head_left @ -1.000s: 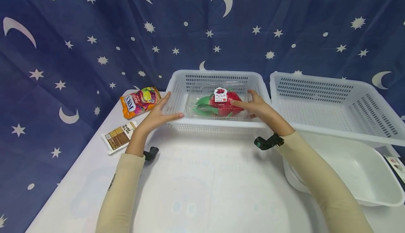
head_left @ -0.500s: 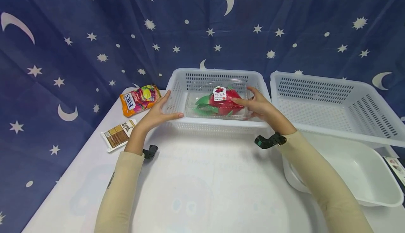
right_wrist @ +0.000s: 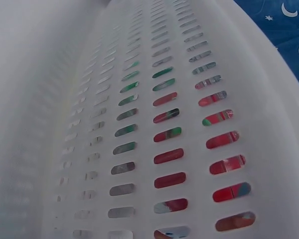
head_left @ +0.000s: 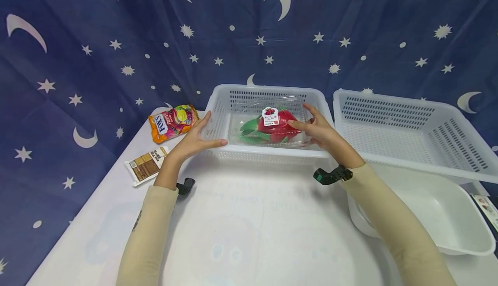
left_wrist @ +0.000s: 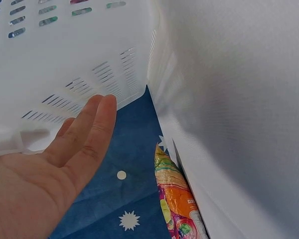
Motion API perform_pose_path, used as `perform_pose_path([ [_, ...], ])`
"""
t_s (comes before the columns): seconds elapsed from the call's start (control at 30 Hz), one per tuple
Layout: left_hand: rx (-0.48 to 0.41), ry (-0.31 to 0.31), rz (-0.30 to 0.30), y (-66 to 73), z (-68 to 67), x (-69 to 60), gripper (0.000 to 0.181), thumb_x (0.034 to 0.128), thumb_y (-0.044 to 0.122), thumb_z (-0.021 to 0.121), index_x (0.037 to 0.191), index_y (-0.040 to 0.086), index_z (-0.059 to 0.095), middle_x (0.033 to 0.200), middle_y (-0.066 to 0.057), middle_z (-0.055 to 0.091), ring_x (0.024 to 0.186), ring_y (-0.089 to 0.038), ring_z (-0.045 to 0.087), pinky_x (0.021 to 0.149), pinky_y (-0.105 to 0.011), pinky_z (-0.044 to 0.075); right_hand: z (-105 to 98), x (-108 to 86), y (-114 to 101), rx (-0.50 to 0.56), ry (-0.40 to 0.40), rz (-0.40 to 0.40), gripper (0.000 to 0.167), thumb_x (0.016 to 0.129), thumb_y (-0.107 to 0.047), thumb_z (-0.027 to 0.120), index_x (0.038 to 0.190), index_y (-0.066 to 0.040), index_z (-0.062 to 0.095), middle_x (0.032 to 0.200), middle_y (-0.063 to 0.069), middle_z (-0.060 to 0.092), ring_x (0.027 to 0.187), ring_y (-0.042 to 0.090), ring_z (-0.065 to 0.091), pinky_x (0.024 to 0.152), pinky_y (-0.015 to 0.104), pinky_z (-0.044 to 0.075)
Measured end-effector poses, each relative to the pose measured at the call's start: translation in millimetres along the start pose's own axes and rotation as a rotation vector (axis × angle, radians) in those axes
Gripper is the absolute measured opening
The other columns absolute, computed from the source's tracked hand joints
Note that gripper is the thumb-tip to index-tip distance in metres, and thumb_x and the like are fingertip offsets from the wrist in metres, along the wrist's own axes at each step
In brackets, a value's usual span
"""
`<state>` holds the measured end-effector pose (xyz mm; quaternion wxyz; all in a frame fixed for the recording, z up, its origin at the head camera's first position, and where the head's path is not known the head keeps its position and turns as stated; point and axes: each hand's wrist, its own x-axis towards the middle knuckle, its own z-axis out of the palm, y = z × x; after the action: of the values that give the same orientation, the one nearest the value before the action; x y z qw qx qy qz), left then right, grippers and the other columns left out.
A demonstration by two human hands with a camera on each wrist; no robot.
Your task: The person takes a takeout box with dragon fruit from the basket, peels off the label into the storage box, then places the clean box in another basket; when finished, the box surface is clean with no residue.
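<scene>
A clear plastic fruit box (head_left: 249, 106) with a white label lies inside the white slotted basket (head_left: 268, 148); something red and green shows within it. At the box's right end, my right hand (head_left: 320, 131) holds it, thumb on top and a finger along the end. Some of that hand's fingers are hidden. My left hand (head_left: 190, 142) steadies the basket's front left corner, thumb at the front rim and fingers straight along the outer side. In the left wrist view those fingers (left_wrist: 92, 132) lie by the slotted wall. Only basket wall (right_wrist: 189, 119) fills most of the right wrist view.
An orange candy bag (head_left: 173, 123) and a flat brown-and-white packet (head_left: 145, 165) lie on the white table (head_left: 249, 217) at left. At right stand another slotted basket (head_left: 385, 135) and a white tub (head_left: 432, 208) in front of it. A starry blue cloth (head_left: 233, 44) hangs behind.
The fruit box's right end has risen slightly, tilting the box a little. My right hand has shifted slightly with it. The left hand has stayed at the basket corner.
</scene>
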<state>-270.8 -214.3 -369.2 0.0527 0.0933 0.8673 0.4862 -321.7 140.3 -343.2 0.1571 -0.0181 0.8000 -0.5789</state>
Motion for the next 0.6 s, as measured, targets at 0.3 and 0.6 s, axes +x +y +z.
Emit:
perform_pose_path([
  [0.3, -0.002, 0.0, 0.007, 0.5, 0.8, 1.6, 0.108, 0.0808, 0.035, 0.079, 0.158, 0.02, 0.006, 0.164, -0.008, 0.006, 0.147, -0.035, 0.016, 0.116, -0.058, 0.016, -1.3, -3.1, 1.2, 0.008, 0.003, -0.092, 0.085, 0.093, -0.023, 0.065, 0.157, -0.038, 0.009, 0.11, 0.015, 0.038, 0.093, 0.022, 0.041, 0.093, 0.057, 0.048],
  [0.6, 0.006, 0.0, -0.01, 1.6, 0.6, 0.3, 0.107, 0.0811, 0.036, 0.078, 0.158, 0.023, 0.005, 0.164, -0.007, 0.006, 0.147, -0.035, 0.015, 0.116, -0.06, 0.016, -2.2, -1.5, 1.1, 0.02, 0.009, -0.096, 0.083, 0.094, -0.021, 0.063, 0.157, -0.035, 0.011, 0.151, 0.024, 0.026, 0.108, 0.029, 0.044, 0.102, 0.065, 0.037],
])
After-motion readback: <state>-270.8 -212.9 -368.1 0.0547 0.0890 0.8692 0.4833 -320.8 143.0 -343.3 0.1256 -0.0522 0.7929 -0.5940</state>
